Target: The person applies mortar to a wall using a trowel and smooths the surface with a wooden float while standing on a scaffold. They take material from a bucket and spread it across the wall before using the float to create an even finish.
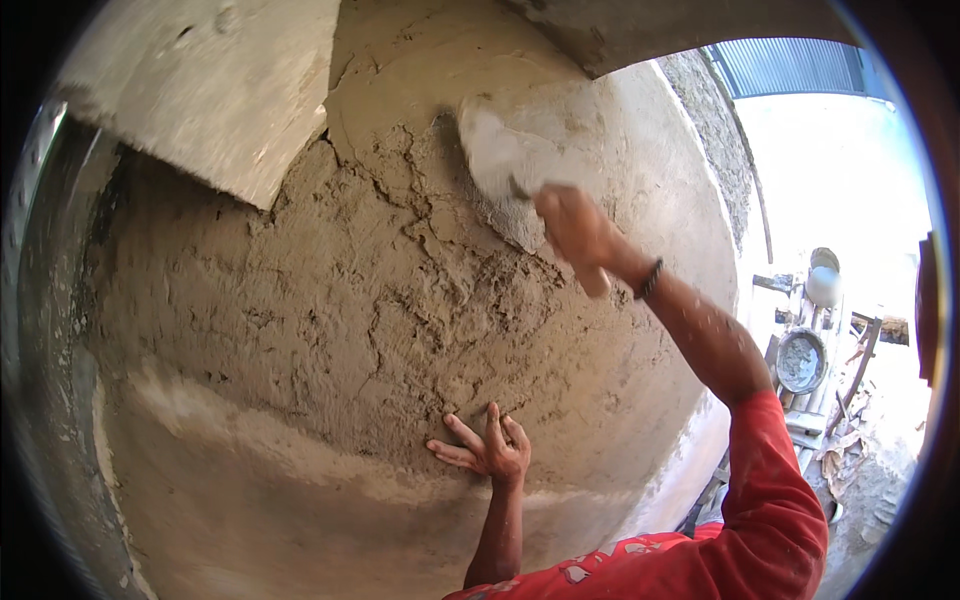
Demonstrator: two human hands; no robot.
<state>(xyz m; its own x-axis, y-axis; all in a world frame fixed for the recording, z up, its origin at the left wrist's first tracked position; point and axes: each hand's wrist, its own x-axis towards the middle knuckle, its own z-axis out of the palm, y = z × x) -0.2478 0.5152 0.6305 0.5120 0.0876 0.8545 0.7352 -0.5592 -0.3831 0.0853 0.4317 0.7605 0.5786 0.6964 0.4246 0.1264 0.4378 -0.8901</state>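
My right hand is closed round the wooden handle of a trowel, reaching up and forward. The trowel's wide, pale blade lies against the wet mortar on the wall, and its edges are a little blurred. Below and to the left of the blade the mortar is rough, with cracks and ragged ridges; around the blade's right side it looks smoother. My left hand presses on the lower part of the mortar with its fingers spread, holding nothing.
A concrete block-like edge juts out at the upper left, and another overhang crosses the top. On the right, a bucket of mortar and a second bucket stand on planks. Beyond is a blue corrugated sheet.
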